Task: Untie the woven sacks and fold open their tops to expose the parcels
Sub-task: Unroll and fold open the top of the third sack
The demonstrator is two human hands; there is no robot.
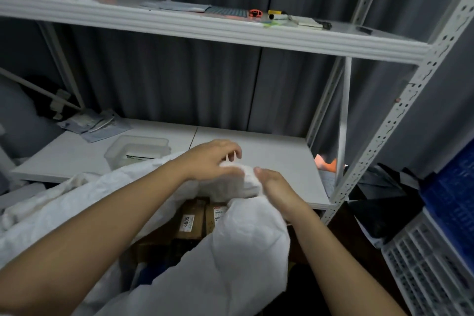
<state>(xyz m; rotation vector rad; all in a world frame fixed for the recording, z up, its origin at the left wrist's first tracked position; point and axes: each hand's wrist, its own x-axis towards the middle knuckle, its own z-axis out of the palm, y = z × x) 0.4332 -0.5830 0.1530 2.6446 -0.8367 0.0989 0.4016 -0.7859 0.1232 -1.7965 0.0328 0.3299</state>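
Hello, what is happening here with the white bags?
A person is working on the gathered neck of a white woven sack in front of a shelf. The left hand pinches the tie string at the top, and the right hand grips the bunched neck. Behind it, labelled cardboard parcels already show.

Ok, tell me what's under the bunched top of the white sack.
Below the bunched sack top, which both hands grip, brown cardboard parcels show in the gap, one with a label reading 4005. The sack's white fabric covers whatever lies deeper.
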